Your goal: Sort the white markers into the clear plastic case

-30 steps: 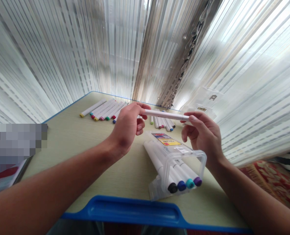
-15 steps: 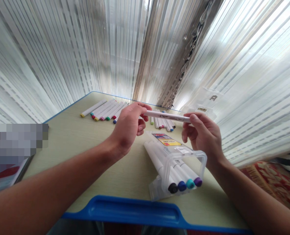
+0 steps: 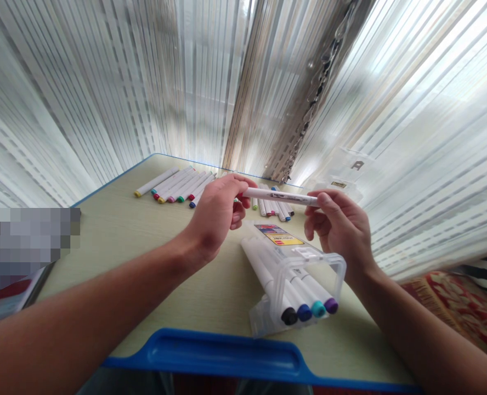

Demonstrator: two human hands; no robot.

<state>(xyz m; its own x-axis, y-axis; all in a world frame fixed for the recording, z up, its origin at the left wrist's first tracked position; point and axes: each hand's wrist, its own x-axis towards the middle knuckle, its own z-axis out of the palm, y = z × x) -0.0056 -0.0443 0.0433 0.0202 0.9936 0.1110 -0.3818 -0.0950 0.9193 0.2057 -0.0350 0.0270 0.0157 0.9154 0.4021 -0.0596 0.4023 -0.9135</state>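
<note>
A white marker (image 3: pixel 280 196) with dark printing on its barrel is held level above the table, one end in each hand. My left hand (image 3: pixel 222 211) pinches its left end, and the fingers cover the tip there. The right end sits between the thumb and fingers of my right hand (image 3: pixel 340 225). Below it lies a clear plastic marker case (image 3: pixel 278 291) with a yellow label. Inside are several white markers whose black, blue, teal and purple ends (image 3: pixel 304 312) face me.
Two groups of white markers lie at the back of the table: a left row (image 3: pixel 177 185) and a right cluster (image 3: pixel 282 207). A clear plastic lid-like piece (image 3: pixel 342 175) stands behind my right hand. A blue tray edge (image 3: pixel 227 354) runs along the front. Curtains (image 3: pixel 194 82) hang behind.
The marker has turned slightly about its length, so its printing now faces me more fully. Both hands stay nearly in place.
</note>
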